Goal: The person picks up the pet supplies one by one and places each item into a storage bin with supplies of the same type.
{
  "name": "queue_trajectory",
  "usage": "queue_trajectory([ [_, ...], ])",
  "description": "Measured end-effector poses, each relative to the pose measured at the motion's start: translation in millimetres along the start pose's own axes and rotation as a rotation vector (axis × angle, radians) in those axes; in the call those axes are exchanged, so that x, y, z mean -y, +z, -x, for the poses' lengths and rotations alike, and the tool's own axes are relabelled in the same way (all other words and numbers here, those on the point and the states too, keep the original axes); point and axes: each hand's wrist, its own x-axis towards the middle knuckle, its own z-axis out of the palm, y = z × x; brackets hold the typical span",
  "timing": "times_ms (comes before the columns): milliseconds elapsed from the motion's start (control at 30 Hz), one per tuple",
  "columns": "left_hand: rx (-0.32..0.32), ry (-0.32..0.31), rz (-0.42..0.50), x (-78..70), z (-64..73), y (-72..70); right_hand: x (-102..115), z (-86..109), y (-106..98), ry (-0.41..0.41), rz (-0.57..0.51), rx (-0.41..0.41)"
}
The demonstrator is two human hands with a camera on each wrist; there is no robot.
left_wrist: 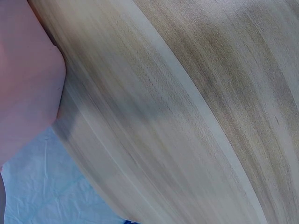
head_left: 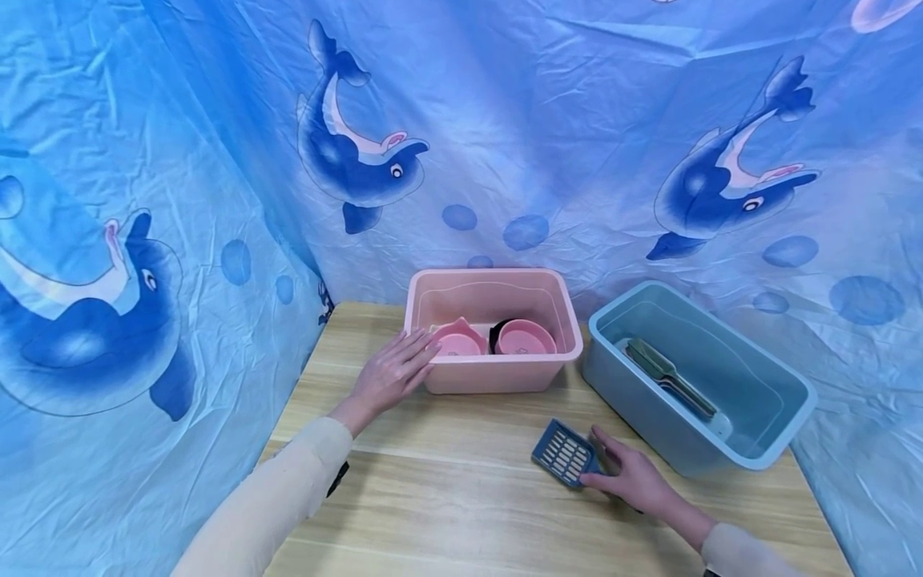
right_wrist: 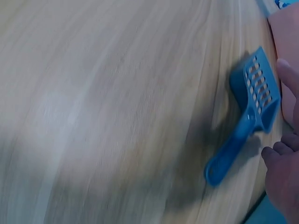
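A blue slotted litter scoop lies on the wooden table, its handle pointing toward the person in the right wrist view. My right hand hovers beside the scoop, thumb and fingers spread apart around its handle end in the head view. In the right wrist view a gap shows between the fingertips and the handle. My left hand rests with extended fingers at the near left corner of a pink bin. Inside that bin sit two pink bowls, one with pointed ears.
Right of the pink bin, a blue-green bin stands at an angle, holding dark green long-handled scoops. Both bins are near the back of the wooden table. A blue dolphin-print curtain hangs behind and at the sides.
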Motion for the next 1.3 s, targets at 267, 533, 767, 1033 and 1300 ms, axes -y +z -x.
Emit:
queue_trajectory([
  [267, 0.007, -0.005, 0.011, 1.0, -1.2, -3.7, -17, 8.0, -16, -0.078, 0.06, 0.012],
  [533, 0.018, -0.009, 0.004, 0.7, -0.9, -3.9, -30, 17.7, -11, -0.065, 0.042, 0.0],
  [767, 0.017, -0.011, 0.004, 0.9, 0.2, -3.7, -35, 21.0, -2, -0.05, 0.079, -0.033],
  [1033, 0.025, -0.018, 0.006, -0.2, 0.6, -2.4, -38, 24.3, 7, -0.101, 0.158, -0.09],
  [1300, 0.018, -0.003, 0.0, 0.2, 0.3, -1.5, -37, 22.2, 9, -0.129, 0.174, -0.116],
])
